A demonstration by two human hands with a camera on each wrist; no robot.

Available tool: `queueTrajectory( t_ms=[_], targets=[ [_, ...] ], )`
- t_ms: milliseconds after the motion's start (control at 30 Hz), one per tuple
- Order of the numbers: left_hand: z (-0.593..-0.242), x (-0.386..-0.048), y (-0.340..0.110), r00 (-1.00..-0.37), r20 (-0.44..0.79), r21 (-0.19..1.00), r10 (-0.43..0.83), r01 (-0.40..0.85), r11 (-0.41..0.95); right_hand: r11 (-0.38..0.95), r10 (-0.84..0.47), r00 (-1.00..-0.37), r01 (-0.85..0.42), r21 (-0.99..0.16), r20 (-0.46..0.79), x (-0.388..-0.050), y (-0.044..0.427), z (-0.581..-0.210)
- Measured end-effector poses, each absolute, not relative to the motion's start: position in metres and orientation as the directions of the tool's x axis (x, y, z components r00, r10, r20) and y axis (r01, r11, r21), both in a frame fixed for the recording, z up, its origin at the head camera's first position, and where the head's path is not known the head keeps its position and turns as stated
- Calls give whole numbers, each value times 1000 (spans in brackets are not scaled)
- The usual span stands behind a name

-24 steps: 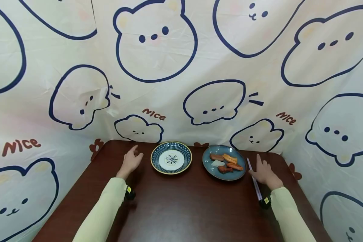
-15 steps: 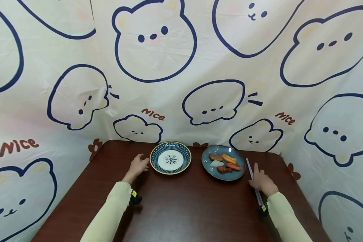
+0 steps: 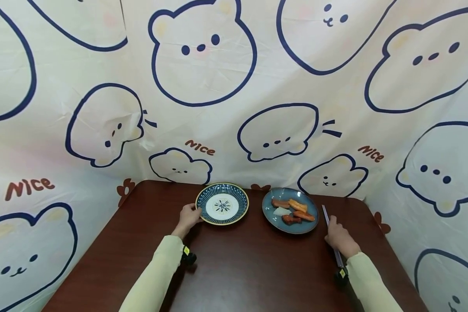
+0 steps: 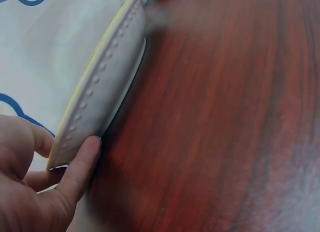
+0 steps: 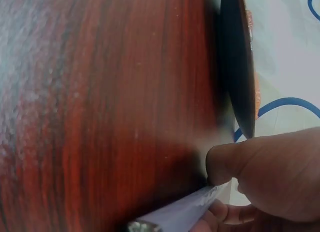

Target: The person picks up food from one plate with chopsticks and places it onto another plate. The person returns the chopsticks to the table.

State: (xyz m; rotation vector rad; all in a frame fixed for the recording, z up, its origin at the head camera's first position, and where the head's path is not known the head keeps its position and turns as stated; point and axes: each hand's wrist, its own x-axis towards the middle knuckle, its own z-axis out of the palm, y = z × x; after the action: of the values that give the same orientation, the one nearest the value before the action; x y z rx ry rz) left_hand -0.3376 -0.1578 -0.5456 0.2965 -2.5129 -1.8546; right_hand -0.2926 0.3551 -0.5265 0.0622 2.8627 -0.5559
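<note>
Just right of the blue plate [image 3: 270, 219], our right hand [image 3: 340, 238] pinches the chopsticks [image 3: 325, 214], their length pointing toward us, while left of it our left hand [image 3: 188, 219] grips the patterned plate [image 3: 223, 206] by its outer rim.

From where I stand, the right hand [image 3: 340, 240] hides the chopsticks' [image 3: 338, 258] middle. Both pale sleeves [image 3: 156, 273] are cut off below.

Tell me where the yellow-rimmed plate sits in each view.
Head: yellow-rimmed plate just left of centre, below mid-height.
Left wrist: upper left, seen from the side, left hand pinching its edge.
Right wrist: not in it.
Shared landmark: reddish-brown table, in all three.
</note>
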Motion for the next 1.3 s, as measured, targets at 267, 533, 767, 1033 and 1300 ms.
queueTrajectory(
  t_ms=[267,533,767,1033,1300],
  targets=[
    [-545,-334,-155,-983,-98,953,-158,-138,270,958,-37,-960,45,-282,-278,-292,355,-520],
    [-547,-335,-156,-980,-107,947,-169,-152,284,954,-102,-955,-15,-300,-278,-291,361,-520],
    [-544,-338,-158,-981,-117,949,-153,-156,275,902,-162,-968,-66,-426,-193,-300,373,-524],
    [-544,-335,-159,-980,-143,947,-140,-177,269,821,-152,-988,-145,-553,33,-296,386,-518],
    [-546,-337,-158,-977,-159,943,-146,-193,271,748,-72,-965,-220,-626,253,-289,387,-506]
  ],
)
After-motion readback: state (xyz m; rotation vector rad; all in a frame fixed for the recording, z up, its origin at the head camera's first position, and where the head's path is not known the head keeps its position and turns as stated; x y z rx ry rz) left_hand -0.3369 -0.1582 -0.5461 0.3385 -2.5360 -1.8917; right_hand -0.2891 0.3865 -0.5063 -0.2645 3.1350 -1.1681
